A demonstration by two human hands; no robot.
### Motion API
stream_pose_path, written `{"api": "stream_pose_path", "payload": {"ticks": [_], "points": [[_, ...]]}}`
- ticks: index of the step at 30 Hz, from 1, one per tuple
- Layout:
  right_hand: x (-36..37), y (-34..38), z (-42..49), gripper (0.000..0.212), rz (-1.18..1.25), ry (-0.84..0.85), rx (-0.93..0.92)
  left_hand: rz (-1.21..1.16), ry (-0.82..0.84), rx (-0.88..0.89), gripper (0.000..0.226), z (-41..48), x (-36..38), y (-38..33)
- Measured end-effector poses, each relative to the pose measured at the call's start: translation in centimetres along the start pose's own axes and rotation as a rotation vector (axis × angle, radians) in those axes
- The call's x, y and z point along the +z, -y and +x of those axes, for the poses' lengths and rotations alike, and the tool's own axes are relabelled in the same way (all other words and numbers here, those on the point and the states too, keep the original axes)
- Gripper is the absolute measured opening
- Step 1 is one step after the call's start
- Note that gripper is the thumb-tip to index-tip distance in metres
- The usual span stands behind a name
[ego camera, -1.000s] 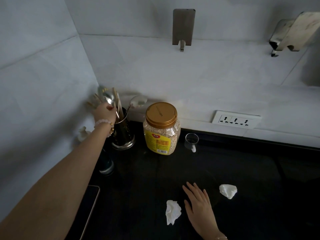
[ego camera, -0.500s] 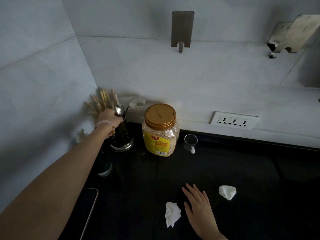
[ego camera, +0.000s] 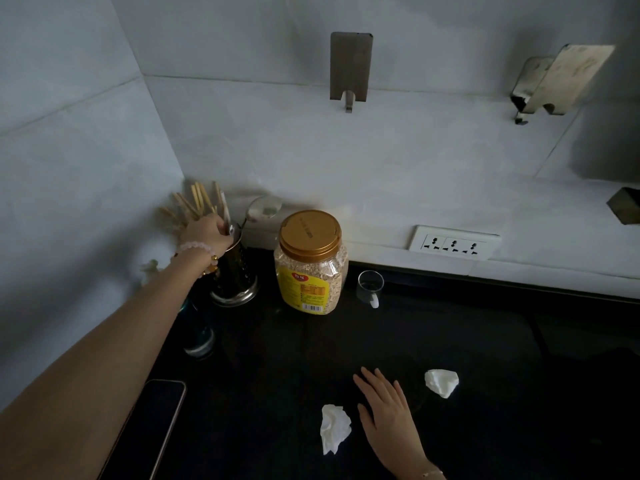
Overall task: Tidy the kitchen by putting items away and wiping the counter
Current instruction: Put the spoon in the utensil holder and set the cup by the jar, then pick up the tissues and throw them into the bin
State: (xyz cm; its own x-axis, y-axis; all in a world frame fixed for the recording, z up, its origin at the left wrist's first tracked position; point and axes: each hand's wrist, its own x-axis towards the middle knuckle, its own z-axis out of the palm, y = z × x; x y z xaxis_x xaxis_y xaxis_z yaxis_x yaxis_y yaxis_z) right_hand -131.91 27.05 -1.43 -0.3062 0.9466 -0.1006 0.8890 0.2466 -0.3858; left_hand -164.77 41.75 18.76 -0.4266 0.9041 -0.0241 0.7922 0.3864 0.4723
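One spoon point(ego camera: 231, 230), held by L hand point(ego camera: 204, 233), now lower in holder point(ego camera: 239, 275).

Two tissues point(ego camera: 335, 428), one jar point(ego camera: 310, 261), one cup point(ego camera: 370, 287), one phone point(ego camera: 157, 420), one utensil holder point(ego camera: 239, 278) (chopsticks point(ego camera: 197, 202) too blurred).

On the black counter point(ego camera: 450, 334) stand a pot point(ego camera: 235, 277), a jar point(ego camera: 310, 268), a cup point(ego camera: 370, 288) and a bottle point(ego camera: 199, 339). A phone point(ego camera: 159, 417), a tissue point(ego camera: 334, 427) and another tissue point(ego camera: 442, 382) lie there.
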Motion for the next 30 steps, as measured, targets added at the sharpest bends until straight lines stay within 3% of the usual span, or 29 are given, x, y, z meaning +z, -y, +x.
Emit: {"api": "stream_pose_path", "payload": {"ticks": [3,6,10,12,17,22,25,30], "points": [[-0.4,0.1,-0.1,0.046,0.014,0.001,-0.003,-0.042,-0.125,0.104,0.026,-2.0,-0.2,-0.1],[-1.1,-0.1,0.1,0.048,0.076,0.014,-0.068,-0.236,-0.158,0.189,0.027,-6.6,1.0,-0.2],[-3.4,-0.3,-0.9,0.042,0.310,-0.030,-0.017,-0.287,0.012,0.199,0.023,-14.6,5.8,1.4],[-4.7,-1.0,-1.8,0.036,0.377,-0.161,0.031,-0.276,0.131,0.194,0.023,-18.3,8.5,2.5],[-7.5,-4.4,-3.1,0.042,0.208,-0.469,0.133,-0.208,0.302,0.281,0.039,-25.1,13.1,3.5],[-7.6,-7.5,-2.6,0.060,0.190,-0.250,0.283,-0.148,0.337,0.357,0.054,-27.2,15.3,2.8],[-6.8,-7.8,-2.4,0.054,0.166,-0.188,0.289,-0.087,0.358,0.360,0.054,-27.4,16.3,2.2],[-6.5,-7.8,-1.7,0.036,0.092,-0.242,0.285,0.063,0.361,0.341,0.049,-27.0,17.2,1.8]]}}
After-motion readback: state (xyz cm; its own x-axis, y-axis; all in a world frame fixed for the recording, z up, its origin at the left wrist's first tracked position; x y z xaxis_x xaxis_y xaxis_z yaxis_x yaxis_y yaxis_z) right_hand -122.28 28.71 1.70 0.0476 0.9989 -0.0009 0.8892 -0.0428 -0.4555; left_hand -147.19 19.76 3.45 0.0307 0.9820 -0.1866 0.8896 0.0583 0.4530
